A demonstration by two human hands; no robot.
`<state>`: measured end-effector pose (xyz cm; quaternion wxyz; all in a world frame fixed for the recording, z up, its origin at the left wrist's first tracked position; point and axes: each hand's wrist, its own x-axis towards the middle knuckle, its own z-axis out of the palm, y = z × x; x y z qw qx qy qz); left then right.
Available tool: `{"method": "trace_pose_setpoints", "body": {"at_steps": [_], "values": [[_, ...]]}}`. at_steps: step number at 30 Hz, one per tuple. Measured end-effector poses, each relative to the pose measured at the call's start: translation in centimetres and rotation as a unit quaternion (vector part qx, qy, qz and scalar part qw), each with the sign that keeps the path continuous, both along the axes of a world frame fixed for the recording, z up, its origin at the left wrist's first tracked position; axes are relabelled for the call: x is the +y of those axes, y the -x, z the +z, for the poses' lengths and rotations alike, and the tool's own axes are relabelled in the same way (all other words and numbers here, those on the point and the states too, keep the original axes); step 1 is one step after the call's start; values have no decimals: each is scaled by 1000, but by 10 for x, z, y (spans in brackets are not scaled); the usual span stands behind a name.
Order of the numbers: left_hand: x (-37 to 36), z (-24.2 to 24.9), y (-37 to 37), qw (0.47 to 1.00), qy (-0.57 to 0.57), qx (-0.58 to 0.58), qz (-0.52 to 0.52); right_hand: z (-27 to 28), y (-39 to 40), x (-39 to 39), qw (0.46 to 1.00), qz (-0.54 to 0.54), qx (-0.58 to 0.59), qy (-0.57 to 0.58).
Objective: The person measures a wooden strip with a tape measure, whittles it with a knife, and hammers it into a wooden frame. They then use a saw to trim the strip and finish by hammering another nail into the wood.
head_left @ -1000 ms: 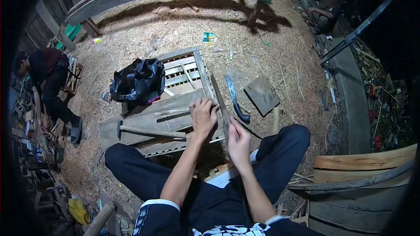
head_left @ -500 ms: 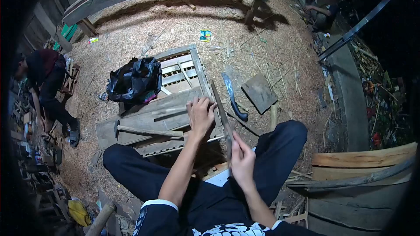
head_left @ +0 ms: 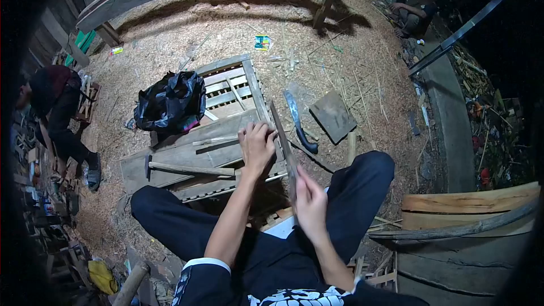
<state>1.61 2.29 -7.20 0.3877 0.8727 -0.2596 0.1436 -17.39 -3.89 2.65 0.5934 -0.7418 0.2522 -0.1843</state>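
Long thin grey wooden slat (head_left: 281, 139): stiff, light, splintery; right hand (head_left: 310, 203) grips its near end, left hand (head_left: 256, 146) closed, steadying it against the weathered plank (head_left: 175, 156) edge.

Hammer (head_left: 187, 168) lies on plank (head_left: 170, 156) left of the hands, black bag (head_left: 170, 102) on slatted pallet (head_left: 232, 88) beyond, curved knife (head_left: 298, 122) and square board (head_left: 333, 115) on sawdust to their right.
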Motion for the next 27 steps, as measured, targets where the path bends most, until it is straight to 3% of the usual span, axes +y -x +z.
{"method": "trace_pose_setpoints", "body": {"at_steps": [5,10,14,18,22,26,27], "values": [[1,4,2,999,-25,37,-1,18,-36,-3,997,-9,42,-60],[2,4,0,1000,4,12,-14,13,14,2,996,-17,32,-81],[4,3,0,1000,-16,4,-12,0,-51,-10,999,-13,22,-42],[1,-2,0,1000,-10,23,-4,13,6,3,999,-14,9,-37],[3,-2,1,1000,2,10,-14,2,-17,-5,998,-22,42,-45],[2,-2,0,999,-38,33,2,0,-2,-4,999,-12,-2,37],[-4,-2,-2,999,-31,26,1,1,3,3,999,-35,1,-37]]}}
